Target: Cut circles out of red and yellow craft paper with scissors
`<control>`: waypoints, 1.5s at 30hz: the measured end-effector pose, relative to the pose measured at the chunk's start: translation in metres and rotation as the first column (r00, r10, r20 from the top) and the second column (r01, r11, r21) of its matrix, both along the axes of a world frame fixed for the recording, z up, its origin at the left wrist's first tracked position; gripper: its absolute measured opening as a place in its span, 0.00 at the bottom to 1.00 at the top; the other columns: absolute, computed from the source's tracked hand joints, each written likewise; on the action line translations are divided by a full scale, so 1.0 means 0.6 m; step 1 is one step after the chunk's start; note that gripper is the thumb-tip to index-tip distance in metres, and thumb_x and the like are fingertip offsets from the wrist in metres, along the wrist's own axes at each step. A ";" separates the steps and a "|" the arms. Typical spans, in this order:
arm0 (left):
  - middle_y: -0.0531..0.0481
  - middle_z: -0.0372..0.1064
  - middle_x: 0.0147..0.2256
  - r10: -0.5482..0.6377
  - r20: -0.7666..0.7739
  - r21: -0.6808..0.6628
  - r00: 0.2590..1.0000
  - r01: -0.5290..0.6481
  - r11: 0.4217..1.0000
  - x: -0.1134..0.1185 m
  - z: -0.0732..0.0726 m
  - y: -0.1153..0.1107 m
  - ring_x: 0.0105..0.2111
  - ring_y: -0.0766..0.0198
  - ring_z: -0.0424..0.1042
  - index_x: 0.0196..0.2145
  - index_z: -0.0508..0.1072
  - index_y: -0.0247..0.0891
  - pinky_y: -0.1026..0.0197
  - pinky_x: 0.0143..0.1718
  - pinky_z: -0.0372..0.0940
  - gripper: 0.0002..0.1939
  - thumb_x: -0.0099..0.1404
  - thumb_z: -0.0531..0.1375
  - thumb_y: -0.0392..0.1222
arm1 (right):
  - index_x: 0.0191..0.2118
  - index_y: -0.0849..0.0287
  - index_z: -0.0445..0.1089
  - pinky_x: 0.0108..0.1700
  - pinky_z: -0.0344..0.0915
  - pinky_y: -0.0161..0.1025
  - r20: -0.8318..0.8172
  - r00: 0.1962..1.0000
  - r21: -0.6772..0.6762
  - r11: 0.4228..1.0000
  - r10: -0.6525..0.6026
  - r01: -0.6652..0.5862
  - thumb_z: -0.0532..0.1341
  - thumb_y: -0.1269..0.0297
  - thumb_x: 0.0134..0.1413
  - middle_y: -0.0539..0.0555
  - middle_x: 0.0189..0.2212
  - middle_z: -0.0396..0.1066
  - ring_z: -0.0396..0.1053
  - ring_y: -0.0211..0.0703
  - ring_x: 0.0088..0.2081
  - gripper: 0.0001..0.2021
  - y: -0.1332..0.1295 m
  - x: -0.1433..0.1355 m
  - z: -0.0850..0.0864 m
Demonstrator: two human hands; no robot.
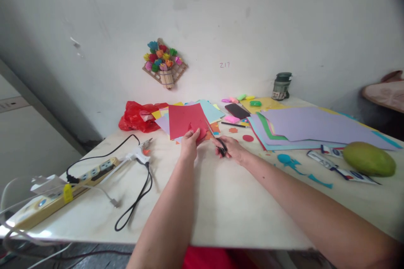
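Left of the red paper [184, 118], a red bag [134, 118] is spotted, its contents hidden; above the paper, a basket [166, 79] is seen filled with colourful flowers [160, 55]. Now the red paper itself, held over the table [240, 206]: its near right part is pinched between thumb and fingers of the left hand [189, 142], the nearer one. Just right of it, scissors [224, 146] are gripped by the right hand [231, 147], their long axis slanted forward and left towards the paper; blade contact cannot be told. Far right of the paper, a bottle [280, 86] is seen, contents unclear.
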State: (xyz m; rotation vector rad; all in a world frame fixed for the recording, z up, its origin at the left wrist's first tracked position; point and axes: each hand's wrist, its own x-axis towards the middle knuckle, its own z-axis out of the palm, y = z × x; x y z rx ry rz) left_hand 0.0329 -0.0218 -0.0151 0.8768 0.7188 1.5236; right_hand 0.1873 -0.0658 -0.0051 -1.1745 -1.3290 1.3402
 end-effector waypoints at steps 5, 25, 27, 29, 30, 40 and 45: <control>0.50 0.72 0.26 0.014 0.048 -0.047 0.999 -0.012 0.999 0.001 0.002 0.002 0.31 0.64 0.74 0.25 0.70 0.33 0.56 0.44 0.69 0.14 0.46 0.71 0.40 | 0.31 0.60 0.65 0.12 0.49 0.27 -0.006 0.997 0.029 0.996 0.080 -0.080 0.63 0.45 0.49 0.47 0.17 0.68 0.65 0.32 0.15 0.20 0.003 0.006 -0.009; 0.53 0.69 0.23 0.034 0.069 -0.098 0.997 -0.028 0.995 0.022 0.007 -0.007 0.27 0.68 0.72 0.20 0.67 0.34 0.60 0.40 0.69 0.12 0.47 0.70 0.34 | 0.31 0.60 0.66 0.13 0.49 0.27 -0.015 0.995 0.069 0.992 0.102 -0.101 0.64 0.49 0.48 0.46 0.17 0.68 0.62 0.31 0.14 0.17 0.009 0.015 -0.015; 0.52 0.70 0.23 0.031 0.075 -0.101 0.997 -0.023 0.995 0.024 0.007 -0.007 0.27 0.67 0.72 0.20 0.68 0.34 0.60 0.40 0.69 0.12 0.47 0.69 0.33 | 0.31 0.60 0.65 0.13 0.48 0.27 -0.017 0.996 0.061 0.994 0.089 -0.088 0.64 0.49 0.47 0.46 0.16 0.67 0.62 0.31 0.13 0.17 0.009 0.016 -0.013; 0.52 0.70 0.24 0.023 0.083 -0.105 0.996 -0.014 0.994 0.025 0.006 -0.006 0.28 0.67 0.73 0.20 0.68 0.34 0.60 0.39 0.70 0.11 0.47 0.69 0.33 | 0.30 0.60 0.65 0.13 0.48 0.27 -0.020 0.997 0.056 0.995 0.081 -0.080 0.65 0.49 0.46 0.45 0.16 0.67 0.61 0.30 0.13 0.18 0.009 0.016 -0.012; 0.52 0.71 0.24 0.018 0.087 -0.107 0.996 -0.009 0.994 0.026 0.006 -0.006 0.28 0.67 0.73 0.20 0.68 0.34 0.60 0.38 0.70 0.11 0.47 0.69 0.33 | 0.30 0.60 0.65 0.13 0.48 0.27 -0.021 0.997 0.058 0.995 0.080 -0.079 0.65 0.49 0.46 0.45 0.16 0.67 0.61 0.30 0.13 0.18 0.010 0.016 -0.013; 0.50 0.71 0.24 0.009 0.106 -0.119 0.994 0.003 0.993 0.029 0.006 -0.005 0.27 0.65 0.74 0.23 0.71 0.33 0.59 0.38 0.70 0.08 0.49 0.68 0.32 | 0.29 0.59 0.63 0.14 0.47 0.27 0.011 0.996 0.083 0.993 0.088 -0.089 0.65 0.48 0.45 0.45 0.16 0.66 0.59 0.29 0.13 0.19 0.013 0.021 -0.014; 0.50 0.71 0.23 0.009 0.123 -0.114 0.992 0.005 0.993 0.031 0.006 -0.005 0.26 0.66 0.73 0.23 0.70 0.32 0.60 0.36 0.70 0.08 0.49 0.68 0.32 | 0.29 0.59 0.63 0.14 0.47 0.27 0.012 0.996 0.074 0.993 0.087 -0.087 0.64 0.51 0.48 0.45 0.16 0.66 0.59 0.29 0.13 0.16 0.013 0.022 -0.011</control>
